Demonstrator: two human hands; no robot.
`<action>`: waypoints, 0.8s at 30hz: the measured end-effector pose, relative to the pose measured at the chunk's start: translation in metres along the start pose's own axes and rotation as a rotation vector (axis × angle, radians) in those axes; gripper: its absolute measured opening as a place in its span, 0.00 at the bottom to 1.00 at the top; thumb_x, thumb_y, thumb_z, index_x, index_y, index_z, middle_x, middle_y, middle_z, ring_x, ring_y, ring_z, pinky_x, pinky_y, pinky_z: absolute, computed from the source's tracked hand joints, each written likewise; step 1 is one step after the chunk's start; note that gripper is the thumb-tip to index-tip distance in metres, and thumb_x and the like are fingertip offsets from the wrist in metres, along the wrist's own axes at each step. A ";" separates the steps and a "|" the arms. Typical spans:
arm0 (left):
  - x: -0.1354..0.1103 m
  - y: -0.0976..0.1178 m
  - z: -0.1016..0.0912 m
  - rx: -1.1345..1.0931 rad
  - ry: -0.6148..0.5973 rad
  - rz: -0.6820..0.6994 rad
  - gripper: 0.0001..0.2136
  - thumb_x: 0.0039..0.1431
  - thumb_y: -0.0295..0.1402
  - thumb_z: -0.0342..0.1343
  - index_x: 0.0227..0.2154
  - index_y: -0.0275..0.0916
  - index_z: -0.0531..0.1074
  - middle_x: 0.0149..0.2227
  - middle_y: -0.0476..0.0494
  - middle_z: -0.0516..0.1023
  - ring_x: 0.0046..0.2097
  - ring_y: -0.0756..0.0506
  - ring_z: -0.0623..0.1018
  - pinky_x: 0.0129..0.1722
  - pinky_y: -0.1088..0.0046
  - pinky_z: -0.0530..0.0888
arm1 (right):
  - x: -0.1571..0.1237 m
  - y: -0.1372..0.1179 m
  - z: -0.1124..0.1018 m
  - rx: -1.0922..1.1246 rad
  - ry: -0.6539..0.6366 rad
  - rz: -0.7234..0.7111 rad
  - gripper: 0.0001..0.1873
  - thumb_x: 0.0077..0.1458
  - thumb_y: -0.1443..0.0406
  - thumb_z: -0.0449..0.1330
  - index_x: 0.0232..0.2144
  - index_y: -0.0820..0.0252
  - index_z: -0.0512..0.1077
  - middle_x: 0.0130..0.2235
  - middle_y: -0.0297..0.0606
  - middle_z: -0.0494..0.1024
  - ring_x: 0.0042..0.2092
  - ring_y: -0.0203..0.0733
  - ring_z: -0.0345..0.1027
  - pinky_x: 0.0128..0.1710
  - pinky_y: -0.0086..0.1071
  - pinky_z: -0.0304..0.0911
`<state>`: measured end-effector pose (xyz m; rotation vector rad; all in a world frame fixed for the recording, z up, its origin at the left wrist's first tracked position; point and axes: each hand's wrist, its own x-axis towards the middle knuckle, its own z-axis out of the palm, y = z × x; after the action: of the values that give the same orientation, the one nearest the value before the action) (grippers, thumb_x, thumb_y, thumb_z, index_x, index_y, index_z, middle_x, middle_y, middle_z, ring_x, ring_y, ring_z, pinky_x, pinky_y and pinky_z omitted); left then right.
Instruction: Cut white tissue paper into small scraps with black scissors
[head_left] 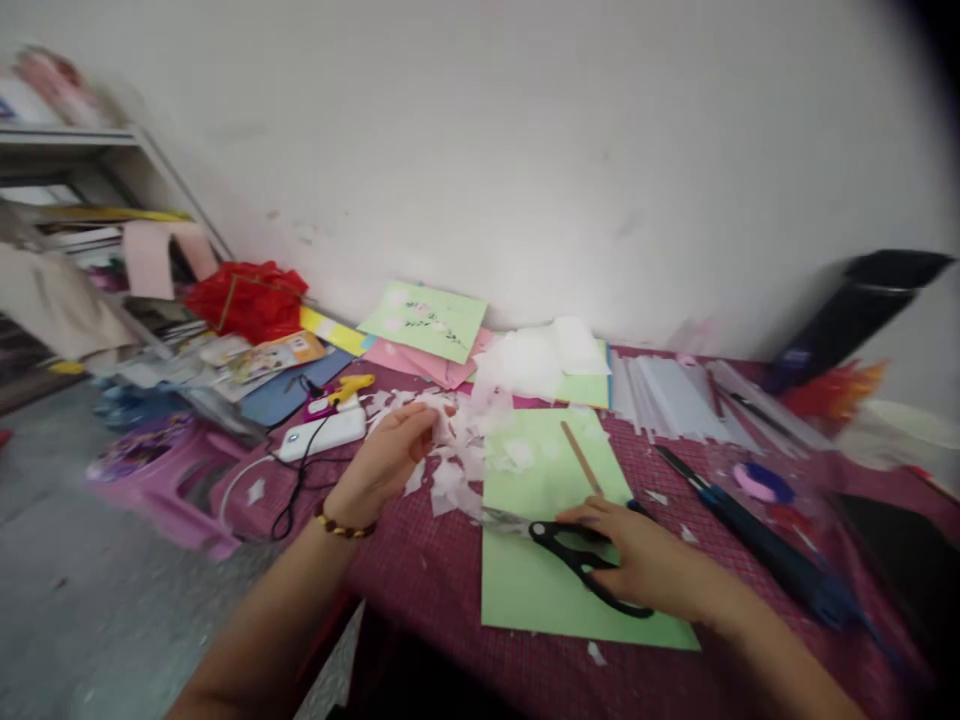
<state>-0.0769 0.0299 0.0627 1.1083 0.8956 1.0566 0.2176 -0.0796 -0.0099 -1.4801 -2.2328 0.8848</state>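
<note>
Black-handled scissors (566,555) lie over a light green sheet of paper (525,600), blades pointing left. My right hand (626,550) is closed around their handles. My left hand (394,450), with a beaded bracelet (345,526) at its wrist, is raised over a heap of torn white paper scraps (454,485). Its fingers are curled together and seem to pinch a thin piece of white paper (444,422); blur hides the exact grip. A flat brown stick (581,458) rests on the green sheet just beyond my right hand.
Right of the sheet lie a long dark blue tool (772,550), a tape roll (761,482) and clear strips (667,395). On the left are a white power bank (322,435) with cables and a yellow glue gun (352,388). Behind, decorated green paper (427,320) leans by the wall.
</note>
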 end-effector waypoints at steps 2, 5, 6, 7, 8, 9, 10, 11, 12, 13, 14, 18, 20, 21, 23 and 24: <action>-0.005 -0.002 -0.004 0.042 0.012 0.001 0.11 0.45 0.38 0.66 0.25 0.34 0.77 0.25 0.47 0.76 0.26 0.52 0.71 0.28 0.77 0.68 | 0.002 0.003 0.008 -0.064 -0.022 -0.019 0.31 0.45 0.71 0.60 0.54 0.58 0.72 0.51 0.46 0.76 0.52 0.51 0.70 0.56 0.43 0.62; -0.014 -0.007 -0.011 0.147 -0.003 0.036 0.10 0.46 0.36 0.66 0.29 0.34 0.78 0.27 0.48 0.77 0.27 0.53 0.71 0.28 0.78 0.67 | 0.002 0.002 0.014 -0.128 -0.028 -0.041 0.30 0.48 0.70 0.60 0.55 0.56 0.70 0.49 0.45 0.76 0.51 0.51 0.71 0.55 0.43 0.63; -0.017 -0.009 -0.012 0.185 -0.022 0.035 0.10 0.47 0.36 0.65 0.31 0.35 0.78 0.27 0.48 0.77 0.27 0.53 0.71 0.28 0.78 0.66 | 0.001 -0.001 0.014 -0.148 -0.028 -0.034 0.29 0.49 0.69 0.60 0.56 0.56 0.70 0.49 0.46 0.76 0.51 0.51 0.71 0.54 0.43 0.63; -0.020 -0.010 -0.014 0.222 -0.043 0.025 0.11 0.48 0.36 0.64 0.33 0.35 0.78 0.28 0.49 0.77 0.26 0.53 0.71 0.27 0.78 0.66 | 0.000 -0.004 0.013 -0.170 -0.030 -0.021 0.28 0.50 0.69 0.59 0.55 0.56 0.71 0.48 0.46 0.76 0.50 0.51 0.71 0.54 0.44 0.64; -0.022 -0.012 -0.014 0.259 -0.060 0.007 0.11 0.49 0.35 0.63 0.35 0.36 0.77 0.27 0.49 0.76 0.25 0.53 0.71 0.26 0.79 0.64 | -0.002 -0.010 0.011 -0.193 -0.039 -0.004 0.27 0.51 0.68 0.60 0.55 0.56 0.71 0.47 0.46 0.76 0.50 0.52 0.72 0.53 0.45 0.64; -0.023 -0.014 -0.014 0.299 -0.071 -0.011 0.11 0.49 0.34 0.62 0.37 0.37 0.76 0.26 0.50 0.76 0.24 0.54 0.70 0.24 0.79 0.63 | -0.003 -0.016 0.009 -0.214 -0.040 0.019 0.25 0.52 0.68 0.60 0.54 0.56 0.72 0.46 0.47 0.77 0.49 0.53 0.72 0.52 0.46 0.64; -0.024 -0.015 -0.012 0.337 -0.076 -0.024 0.12 0.49 0.33 0.61 0.38 0.37 0.75 0.25 0.51 0.75 0.23 0.54 0.69 0.23 0.79 0.61 | -0.003 -0.023 0.007 -0.227 -0.036 0.038 0.23 0.52 0.67 0.60 0.52 0.57 0.74 0.45 0.47 0.77 0.48 0.54 0.72 0.51 0.47 0.65; -0.025 -0.016 -0.009 0.370 -0.081 -0.029 0.14 0.49 0.32 0.60 0.40 0.38 0.74 0.24 0.51 0.75 0.23 0.53 0.69 0.23 0.79 0.60 | -0.003 -0.030 0.005 -0.232 -0.030 0.055 0.21 0.53 0.66 0.61 0.51 0.58 0.74 0.44 0.47 0.77 0.47 0.55 0.72 0.50 0.47 0.65; -0.024 -0.017 -0.005 0.397 -0.095 -0.028 0.15 0.49 0.32 0.60 0.42 0.38 0.72 0.24 0.52 0.74 0.23 0.53 0.70 0.23 0.79 0.61 | 0.000 -0.038 0.004 -0.215 0.041 0.079 0.18 0.55 0.64 0.60 0.49 0.60 0.75 0.44 0.48 0.77 0.47 0.56 0.72 0.50 0.48 0.65; -0.023 -0.017 0.000 0.409 -0.118 -0.024 0.16 0.50 0.31 0.60 0.43 0.38 0.71 0.24 0.52 0.74 0.25 0.52 0.71 0.25 0.79 0.63 | 0.004 -0.044 0.003 -0.160 0.134 0.088 0.17 0.57 0.63 0.59 0.49 0.62 0.75 0.46 0.49 0.77 0.48 0.55 0.71 0.51 0.47 0.64; -0.022 -0.018 0.005 0.416 -0.151 -0.023 0.16 0.49 0.31 0.60 0.44 0.38 0.71 0.24 0.53 0.73 0.26 0.52 0.72 0.26 0.78 0.65 | 0.010 -0.049 0.003 -0.069 0.217 0.089 0.18 0.58 0.63 0.58 0.50 0.63 0.73 0.48 0.49 0.76 0.47 0.52 0.72 0.51 0.45 0.64; -0.018 -0.022 0.027 0.441 -0.345 -0.078 0.21 0.49 0.29 0.59 0.48 0.39 0.68 0.28 0.54 0.71 0.27 0.53 0.71 0.28 0.78 0.67 | 0.039 -0.061 0.013 0.437 0.285 0.114 0.30 0.55 0.55 0.62 0.56 0.62 0.63 0.44 0.45 0.76 0.36 0.42 0.72 0.34 0.35 0.67; -0.017 -0.025 0.034 0.444 -0.424 -0.104 0.24 0.50 0.28 0.59 0.52 0.39 0.66 0.29 0.54 0.70 0.27 0.53 0.70 0.28 0.78 0.66 | 0.052 -0.064 0.022 0.655 0.301 0.110 0.24 0.53 0.55 0.63 0.47 0.63 0.67 0.36 0.39 0.75 0.31 0.38 0.68 0.28 0.31 0.63; -0.017 -0.027 0.036 0.440 -0.449 -0.117 0.26 0.50 0.28 0.59 0.54 0.40 0.65 0.28 0.54 0.69 0.27 0.53 0.69 0.27 0.79 0.66 | 0.057 -0.065 0.025 0.751 0.326 0.109 0.18 0.52 0.56 0.64 0.40 0.62 0.69 0.31 0.34 0.73 0.28 0.35 0.65 0.26 0.29 0.60; -0.016 -0.029 0.038 0.417 -0.465 -0.147 0.27 0.49 0.28 0.60 0.54 0.40 0.65 0.28 0.54 0.68 0.27 0.53 0.68 0.27 0.79 0.65 | 0.064 -0.067 0.030 0.893 0.369 0.118 0.09 0.50 0.61 0.63 0.30 0.60 0.67 0.23 0.27 0.67 0.25 0.32 0.59 0.24 0.27 0.56; -0.016 -0.030 0.039 0.392 -0.460 -0.162 0.27 0.48 0.28 0.61 0.53 0.40 0.66 0.29 0.53 0.69 0.28 0.52 0.69 0.27 0.79 0.66 | 0.065 -0.067 0.030 0.936 0.384 0.125 0.08 0.50 0.63 0.62 0.27 0.59 0.66 0.21 0.26 0.65 0.24 0.31 0.58 0.24 0.27 0.55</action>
<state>-0.0385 0.0019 0.0426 1.4999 0.8169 0.4668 0.1261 -0.0483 0.0065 -1.1733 -1.1699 1.2957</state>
